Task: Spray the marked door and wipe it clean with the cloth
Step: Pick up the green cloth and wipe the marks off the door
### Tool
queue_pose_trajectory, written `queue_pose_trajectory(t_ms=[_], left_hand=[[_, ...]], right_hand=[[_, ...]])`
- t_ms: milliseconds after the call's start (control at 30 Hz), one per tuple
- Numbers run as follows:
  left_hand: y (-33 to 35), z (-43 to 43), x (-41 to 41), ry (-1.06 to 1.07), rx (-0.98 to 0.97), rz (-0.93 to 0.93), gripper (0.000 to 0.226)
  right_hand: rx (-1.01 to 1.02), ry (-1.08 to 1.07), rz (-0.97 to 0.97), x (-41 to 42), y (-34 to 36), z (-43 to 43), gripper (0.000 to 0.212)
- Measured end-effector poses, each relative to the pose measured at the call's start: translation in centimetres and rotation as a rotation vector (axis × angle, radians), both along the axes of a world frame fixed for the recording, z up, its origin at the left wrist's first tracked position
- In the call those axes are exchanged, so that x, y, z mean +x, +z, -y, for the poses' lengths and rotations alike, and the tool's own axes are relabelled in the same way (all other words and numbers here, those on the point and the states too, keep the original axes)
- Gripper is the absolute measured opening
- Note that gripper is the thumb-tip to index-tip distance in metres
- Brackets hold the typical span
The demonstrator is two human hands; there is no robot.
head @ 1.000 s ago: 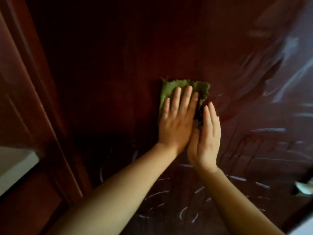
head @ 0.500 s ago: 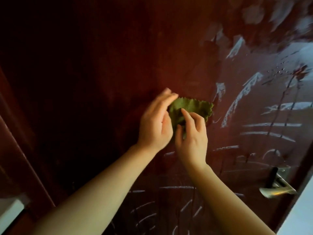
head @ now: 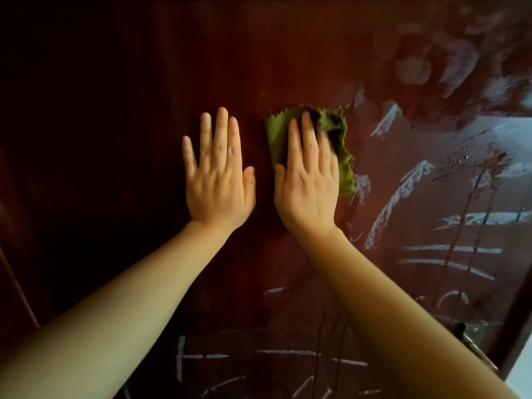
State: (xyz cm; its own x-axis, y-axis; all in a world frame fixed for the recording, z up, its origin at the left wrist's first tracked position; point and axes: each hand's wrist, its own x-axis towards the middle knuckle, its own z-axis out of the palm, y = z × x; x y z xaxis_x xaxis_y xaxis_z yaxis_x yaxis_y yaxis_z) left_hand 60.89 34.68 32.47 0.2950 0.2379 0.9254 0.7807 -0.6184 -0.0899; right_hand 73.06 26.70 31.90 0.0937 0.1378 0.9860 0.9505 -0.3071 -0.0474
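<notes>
A dark red-brown door (head: 288, 53) fills the view. White chalk marks (head: 449, 254) and wet streaks cover its right and lower parts. A green cloth (head: 342, 156) lies flat against the door near the middle. My right hand (head: 308, 182) presses flat on the cloth with fingers spread, covering its left half. My left hand (head: 218, 174) rests flat and bare on the door just left of the cloth, holding nothing. No spray bottle is in view.
A metal door handle (head: 475, 347) sticks out at the lower right, close to my right forearm. The door's edge and a pale strip of floor or wall (head: 521, 375) show at the bottom right corner. The left side is dark.
Both hands were bunched on the cloth half a second ago. Now my left hand has come off it and lies flat to the left, while my right hand alone presses the spread cloth.
</notes>
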Motion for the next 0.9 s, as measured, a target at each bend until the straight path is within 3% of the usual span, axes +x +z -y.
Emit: queue_pose_trajectory(t_ms=[167,333,433,500,700,800,900], left_hand=[[-0.1,-0.1,0.2,-0.014,0.018,0.016,0.077],[-0.2,0.0,0.4,-0.029,0.012,0.024,0.077],[0.0,0.3,0.4,-0.031,0.002,0.017,0.079],[-0.1,0.4,0.5,-0.032,-0.008,0.014,0.080],[0.0,0.9,0.7,-0.052,-0.034,0.044,0.079],[0.1,3.1,1.8,-0.105,-0.036,0.104,0.077],[1.0,7.9,6.1,-0.175,0.050,0.132,0.076]], right_hand=[[-0.044,-0.069,-0.035,1.8,6.5,1.1,0.073],[0.225,-0.241,-0.464,12.6,7.1,8.1,0.070],[0.311,-0.237,-0.610,13.1,5.0,8.6,0.070],[0.254,-0.238,-0.498,10.0,4.2,6.7,0.073],[-0.275,-0.038,0.194,0.8,0.5,1.6,0.071],[-0.297,-0.039,0.255,3.9,1.3,3.3,0.067],[-0.203,-0.063,0.141,9.1,2.8,6.3,0.069]])
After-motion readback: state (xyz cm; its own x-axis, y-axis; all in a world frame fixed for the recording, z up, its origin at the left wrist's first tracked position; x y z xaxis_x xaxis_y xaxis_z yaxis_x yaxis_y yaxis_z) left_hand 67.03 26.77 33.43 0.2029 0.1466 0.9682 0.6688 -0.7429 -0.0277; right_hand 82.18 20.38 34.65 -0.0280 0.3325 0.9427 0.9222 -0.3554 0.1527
